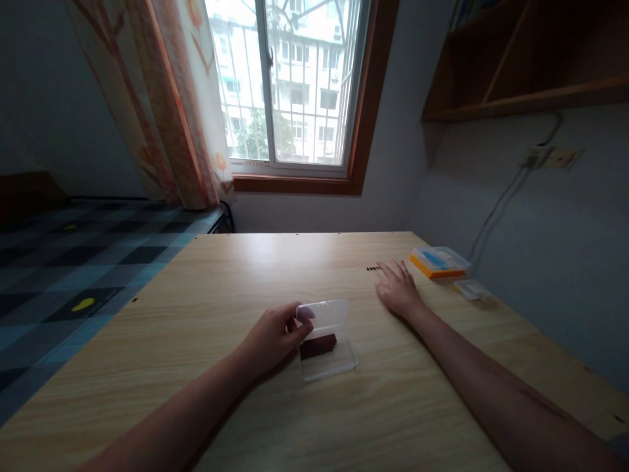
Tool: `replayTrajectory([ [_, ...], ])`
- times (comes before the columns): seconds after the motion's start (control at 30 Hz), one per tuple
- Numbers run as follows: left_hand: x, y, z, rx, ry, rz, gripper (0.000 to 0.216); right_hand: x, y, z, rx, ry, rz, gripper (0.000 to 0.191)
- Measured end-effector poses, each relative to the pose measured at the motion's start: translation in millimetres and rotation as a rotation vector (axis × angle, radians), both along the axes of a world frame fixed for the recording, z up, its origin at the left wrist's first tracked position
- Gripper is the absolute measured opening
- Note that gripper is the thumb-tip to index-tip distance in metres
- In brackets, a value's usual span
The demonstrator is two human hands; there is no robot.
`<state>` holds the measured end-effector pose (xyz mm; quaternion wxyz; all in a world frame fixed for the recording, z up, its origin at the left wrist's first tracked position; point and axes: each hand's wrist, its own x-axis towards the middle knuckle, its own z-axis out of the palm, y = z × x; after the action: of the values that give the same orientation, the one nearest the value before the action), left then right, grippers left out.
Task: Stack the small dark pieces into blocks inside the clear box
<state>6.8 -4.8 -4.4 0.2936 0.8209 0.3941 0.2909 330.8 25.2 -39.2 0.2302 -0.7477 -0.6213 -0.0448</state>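
Observation:
My left hand (275, 337) pinches the raised lid of a small clear plastic box (339, 368), thumb in front and fingers behind the lid. Inside the box, toward its left side, lies a dark reddish-brown block or stack of pieces (318, 346); its exact kind I cannot make out. Farther off to the right, my right hand (397, 288) rests low over the table with its fingers stretched forward. Just left of its fingertips sits a short row of tiny dark pieces (372, 268), partly covered by the fingers.
Beyond my right hand, an orange-and-clear plastic case (439, 262) and a small clear box (472, 290) lie on the wooden table (275, 262). A checked bed (98, 262) adjoins the left side. A cable (496, 203) runs down the right wall, below a shelf.

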Motion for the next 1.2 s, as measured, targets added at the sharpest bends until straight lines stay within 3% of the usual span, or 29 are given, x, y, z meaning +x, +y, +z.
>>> replayTrajectory([
  [0.17,-2,4,-4.3,-0.004,0.006,-0.024,0.020,-7,8,-11.0,-0.107,-0.040,0.025,0.061],
  [0.37,-3,3,-2.2,-0.001,0.011,-0.048,0.025,-10,18,-5.0,-0.128,-0.066,0.064,0.056],
  [0.57,-2,-1,3.5,-0.001,0.002,-0.041,0.024,-11,12,2.7,-0.016,-0.084,0.167,0.034],
  [0.7,-4,-1,4.3,-0.013,-0.011,-0.063,0.025,-4,8,-0.5,0.140,-0.016,0.320,0.017],
  [0.8,-4,-1,3.6,-0.014,-0.018,-0.057,0.025,1,7,-1.7,0.157,0.012,0.439,0.015],
  [1.0,-5,0,0.5,-0.020,-0.003,-0.065,0.025,6,4,8.8,0.075,0.007,0.553,0.017],
  [1.2,-5,-1,2.4,-0.020,-0.002,-0.071,0.026,8,-11,24.9,-0.107,0.044,0.653,0.019],
])
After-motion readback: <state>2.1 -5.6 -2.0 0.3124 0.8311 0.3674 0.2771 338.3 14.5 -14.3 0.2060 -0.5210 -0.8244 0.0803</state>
